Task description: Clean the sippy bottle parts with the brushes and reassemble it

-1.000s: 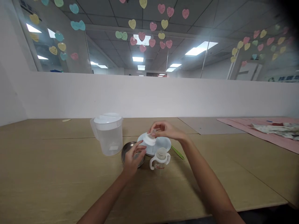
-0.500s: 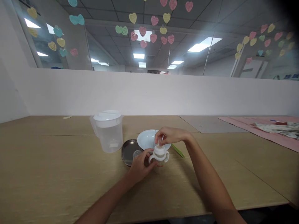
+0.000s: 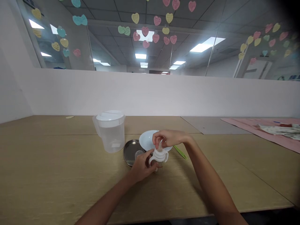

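Left hand (image 3: 143,165): mine is curled part-closed about the left side of a small clear bottle (image 3: 161,163), thumb on the near side, fingers going out of sight behind a white handle. Right hand (image 3: 167,138): bent down from the wrist over the bottle's top, fingertips drawn together on the clear teat (image 3: 160,145); the exact contact is partly hidden by my own fingers. A white collar (image 3: 160,154) sits below the teat, at the bottle's top. Bottle stands in front of me, between my two hands; whether its base touches the table (image 3: 58,175) I cannot tell. Just beyond, partly covered by my right hand, a white bowl (image 3: 147,139). Beside that, to the left, a shallow metal dish (image 3: 129,150) with a small clear dome-shaped piece (image 3: 138,153) in it, near my left knuckles. Right of the bowl, a green handle (image 3: 181,152) lies slantwise on the wood. Farther left, a translucent pitcher (image 3: 112,137) stands upright, its white lid (image 3: 110,116) on. Far right, well apart, a pink cloth (image 3: 246,125) with patterned fabric (image 3: 281,131) on top. Behind everything, a white wall (image 3: 140,93), then glass dotted with heart-shaped notes (image 3: 157,21).
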`<control>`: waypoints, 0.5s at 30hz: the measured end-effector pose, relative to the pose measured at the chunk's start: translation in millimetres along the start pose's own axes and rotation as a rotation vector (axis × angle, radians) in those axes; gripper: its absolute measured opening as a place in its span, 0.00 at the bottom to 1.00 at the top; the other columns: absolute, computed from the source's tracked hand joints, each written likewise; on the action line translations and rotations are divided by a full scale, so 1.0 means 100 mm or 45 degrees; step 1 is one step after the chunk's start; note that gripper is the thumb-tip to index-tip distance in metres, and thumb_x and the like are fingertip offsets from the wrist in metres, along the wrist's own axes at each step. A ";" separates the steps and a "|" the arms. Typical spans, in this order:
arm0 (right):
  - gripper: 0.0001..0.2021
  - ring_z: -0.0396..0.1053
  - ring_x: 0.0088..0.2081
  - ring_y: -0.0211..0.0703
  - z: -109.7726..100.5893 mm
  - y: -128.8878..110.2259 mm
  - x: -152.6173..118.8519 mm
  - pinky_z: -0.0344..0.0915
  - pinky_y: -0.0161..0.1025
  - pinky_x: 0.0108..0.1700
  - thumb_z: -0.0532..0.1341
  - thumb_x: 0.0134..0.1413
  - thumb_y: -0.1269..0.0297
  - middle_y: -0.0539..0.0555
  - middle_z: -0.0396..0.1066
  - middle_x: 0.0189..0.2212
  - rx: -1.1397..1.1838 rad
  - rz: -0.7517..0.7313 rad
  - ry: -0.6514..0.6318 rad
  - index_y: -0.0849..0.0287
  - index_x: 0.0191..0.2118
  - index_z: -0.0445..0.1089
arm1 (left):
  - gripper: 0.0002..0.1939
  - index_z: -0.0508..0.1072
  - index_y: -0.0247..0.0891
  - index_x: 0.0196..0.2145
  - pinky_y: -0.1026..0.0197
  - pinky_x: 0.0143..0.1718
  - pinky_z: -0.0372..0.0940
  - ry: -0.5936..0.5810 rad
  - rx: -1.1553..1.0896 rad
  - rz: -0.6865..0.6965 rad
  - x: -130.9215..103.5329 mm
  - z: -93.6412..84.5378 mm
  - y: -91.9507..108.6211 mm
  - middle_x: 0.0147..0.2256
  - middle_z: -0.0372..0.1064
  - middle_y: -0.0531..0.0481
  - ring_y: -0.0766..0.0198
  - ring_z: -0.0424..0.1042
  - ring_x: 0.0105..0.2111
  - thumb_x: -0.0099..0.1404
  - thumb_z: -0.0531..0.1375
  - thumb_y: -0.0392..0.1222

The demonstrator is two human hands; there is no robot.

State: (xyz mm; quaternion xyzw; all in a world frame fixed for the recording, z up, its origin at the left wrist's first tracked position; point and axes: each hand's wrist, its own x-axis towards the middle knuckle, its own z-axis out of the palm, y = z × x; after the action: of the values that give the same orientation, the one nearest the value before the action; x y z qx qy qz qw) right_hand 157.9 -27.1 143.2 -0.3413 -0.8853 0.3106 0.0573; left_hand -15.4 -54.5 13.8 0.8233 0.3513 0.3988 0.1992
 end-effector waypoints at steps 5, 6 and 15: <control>0.14 0.66 0.21 0.34 0.05 -0.03 -0.02 0.60 0.31 0.22 0.59 0.39 0.68 0.50 0.68 0.29 -0.120 0.277 0.115 0.59 0.38 0.61 | 0.21 0.65 0.36 0.46 0.69 0.23 0.55 0.043 0.037 0.016 0.00 0.01 -0.01 0.20 0.61 0.57 0.72 0.58 0.18 0.52 0.56 0.39; 0.14 0.65 0.19 0.33 0.06 -0.04 -0.01 0.59 0.30 0.21 0.59 0.40 0.66 0.50 0.67 0.27 -0.148 0.309 0.118 0.59 0.38 0.61 | 0.21 0.66 0.35 0.46 0.69 0.23 0.55 0.051 0.047 0.019 0.00 0.01 -0.02 0.20 0.61 0.57 0.72 0.58 0.18 0.52 0.55 0.39; 0.22 0.65 0.25 0.37 0.15 -0.10 0.02 0.56 0.32 0.24 0.61 0.39 0.54 0.51 0.68 0.28 -0.413 0.289 0.209 0.57 0.43 0.62 | 0.21 0.66 0.34 0.45 0.68 0.23 0.54 0.017 0.040 0.071 0.00 -0.02 -0.12 0.21 0.63 0.55 0.70 0.58 0.19 0.52 0.50 0.33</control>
State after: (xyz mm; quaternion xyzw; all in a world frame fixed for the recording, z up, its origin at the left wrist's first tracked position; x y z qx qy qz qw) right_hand 146.0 -39.4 137.1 -0.4678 -0.8719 0.1397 0.0381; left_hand -22.2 -46.7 7.9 0.8331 0.3359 0.4042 0.1726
